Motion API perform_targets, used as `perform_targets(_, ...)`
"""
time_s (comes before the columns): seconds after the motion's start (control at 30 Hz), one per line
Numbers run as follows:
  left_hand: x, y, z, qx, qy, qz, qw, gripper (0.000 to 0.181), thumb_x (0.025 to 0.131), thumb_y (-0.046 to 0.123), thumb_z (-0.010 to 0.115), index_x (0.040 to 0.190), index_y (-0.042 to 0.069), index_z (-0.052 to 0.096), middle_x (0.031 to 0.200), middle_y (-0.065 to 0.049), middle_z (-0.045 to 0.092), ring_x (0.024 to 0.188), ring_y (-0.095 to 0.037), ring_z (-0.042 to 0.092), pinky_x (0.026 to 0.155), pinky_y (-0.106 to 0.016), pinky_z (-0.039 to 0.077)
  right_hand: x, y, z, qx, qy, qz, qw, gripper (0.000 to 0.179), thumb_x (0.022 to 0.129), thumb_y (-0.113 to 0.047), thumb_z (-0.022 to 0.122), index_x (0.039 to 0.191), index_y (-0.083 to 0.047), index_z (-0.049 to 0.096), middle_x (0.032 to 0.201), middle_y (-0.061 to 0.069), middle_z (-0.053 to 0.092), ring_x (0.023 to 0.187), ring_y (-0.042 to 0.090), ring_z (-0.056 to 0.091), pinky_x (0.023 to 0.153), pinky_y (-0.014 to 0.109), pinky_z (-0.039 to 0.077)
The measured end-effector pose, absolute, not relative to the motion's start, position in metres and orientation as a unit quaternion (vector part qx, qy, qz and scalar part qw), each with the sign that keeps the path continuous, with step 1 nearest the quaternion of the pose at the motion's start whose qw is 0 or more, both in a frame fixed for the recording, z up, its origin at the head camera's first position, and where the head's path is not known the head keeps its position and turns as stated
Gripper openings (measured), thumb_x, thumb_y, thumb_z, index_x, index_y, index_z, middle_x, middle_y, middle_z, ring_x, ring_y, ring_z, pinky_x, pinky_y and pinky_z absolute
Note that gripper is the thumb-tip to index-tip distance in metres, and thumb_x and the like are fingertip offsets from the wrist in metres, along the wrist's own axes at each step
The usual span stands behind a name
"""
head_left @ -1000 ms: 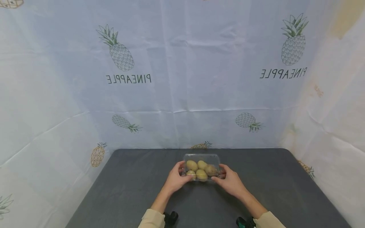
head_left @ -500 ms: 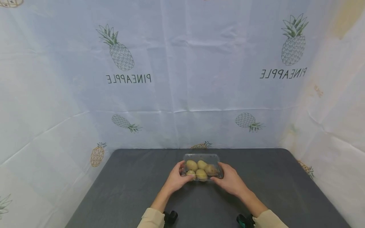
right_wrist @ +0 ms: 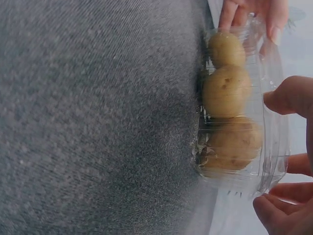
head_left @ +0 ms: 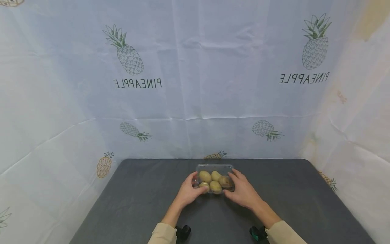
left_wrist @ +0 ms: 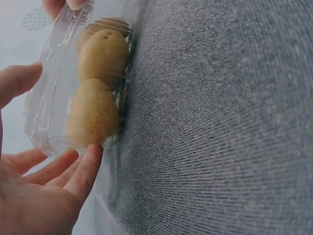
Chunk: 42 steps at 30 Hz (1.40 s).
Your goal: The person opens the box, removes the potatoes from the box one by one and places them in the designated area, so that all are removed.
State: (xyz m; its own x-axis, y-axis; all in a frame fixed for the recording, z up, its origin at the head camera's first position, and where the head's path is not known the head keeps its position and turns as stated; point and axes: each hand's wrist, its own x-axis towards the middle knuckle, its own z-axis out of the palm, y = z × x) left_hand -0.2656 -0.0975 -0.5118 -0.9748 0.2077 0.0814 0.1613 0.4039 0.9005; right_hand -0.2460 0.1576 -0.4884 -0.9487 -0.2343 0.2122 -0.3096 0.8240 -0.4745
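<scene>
A clear plastic clamshell box (head_left: 214,167) with several potatoes (head_left: 215,186) inside sits near the back of the table. My left hand (head_left: 187,191) holds its left end, with the thumb along the near side. At the right end, my right hand (head_left: 245,193) holds the box with its thumb at the near lower corner. In the left wrist view the fingertips touch the end wall beside a potato (left_wrist: 93,112). The right wrist view shows the thumb at the box's rim (right_wrist: 268,142) and the other fingers around the corner. Part of the far side is hidden.
The box stands on a dark grey cloth-covered table (head_left: 146,203). A white curtain (head_left: 189,84) printed with pineapples hangs behind it and along both sides. Black straps (head_left: 182,233) circle the wrists below beige sleeves (head_left: 164,234).
My right hand has shifted slightly left and its fingers have moved farther up the box's right end. The left hand and the potatoes stay where they were.
</scene>
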Motion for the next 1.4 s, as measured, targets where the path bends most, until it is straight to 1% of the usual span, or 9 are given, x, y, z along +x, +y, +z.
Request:
perform_targets(0.2,-0.266,-0.099,-0.512,0.119,0.836,0.535,0.019,0.082,0.091,0.034,0.077,0.153,-0.002,0.038,0.147,-0.026,0.047,0.131,-0.047,0.05,0.096,-0.058,0.049,-0.246,0.153,-0.487,0.145,-0.961,0.216,0.094,0.069,0.086,-0.033,0.079,0.139,0.006,0.056,0.148,0.031,0.045,0.133,0.048,0.047,0.097,0.061,0.047)
perform_targets(0.4,-0.265,-0.098,-0.511,0.114,0.836,0.537,0.024,0.081,0.09,0.034,0.077,0.153,-0.001,0.039,0.148,-0.024,0.047,0.132,-0.046,0.05,0.097,-0.058,0.049,-0.249,0.15,-0.489,0.144,-0.966,0.179,0.115,0.068,0.086,-0.035,0.081,0.136,0.007,0.059,0.145,0.031,0.049,0.128,0.047,0.052,0.095,0.059,0.049)
perform_targets(0.63,-0.266,-0.099,-0.51,0.111,0.837,0.535,0.025,0.081,0.091,0.034,0.078,0.153,0.0,0.039,0.147,-0.024,0.048,0.13,-0.045,0.05,0.096,-0.058,0.049,-0.251,0.151,-0.491,0.146,-0.967,0.168,0.127,0.069,0.086,-0.039,0.08,0.135,0.004,0.061,0.144,0.029,0.051,0.124,0.045,0.057,0.09,0.058,0.052)
perform_targets(0.8,-0.266,-0.099,-0.511,0.11,0.837,0.535,0.027,0.08,0.092,0.034,0.076,0.154,0.001,0.038,0.147,-0.024,0.048,0.131,-0.045,0.05,0.097,-0.058,0.048,-0.253,0.154,-0.49,0.149,-0.963,0.177,0.141,0.064,0.086,-0.04,0.079,0.132,0.002,0.065,0.142,0.028,0.055,0.117,0.044,0.062,0.085,0.057,0.054)
perform_targets(1.1,-0.266,-0.098,-0.511,0.109,0.844,0.525,0.022,0.079,0.093,0.037,0.075,0.153,0.002,0.038,0.147,-0.024,0.048,0.131,-0.046,0.05,0.096,-0.059,0.048,-0.253,0.154,-0.484,0.138,-0.961,0.204,0.128,0.059,0.086,-0.037,0.078,0.129,0.001,0.067,0.142,0.027,0.055,0.117,0.045,0.062,0.086,0.059,0.053)
perform_targets(1.4,-0.268,-0.097,-0.508,0.102,0.845,0.524,0.021,0.081,0.093,0.045,0.073,0.153,0.002,0.039,0.147,-0.023,0.048,0.13,-0.045,0.051,0.097,-0.059,0.048,-0.256,0.157,-0.476,0.139,-0.953,0.231,0.139,0.054,0.088,-0.035,0.077,0.129,-0.001,0.068,0.139,0.024,0.058,0.121,0.045,0.059,0.091,0.061,0.05)
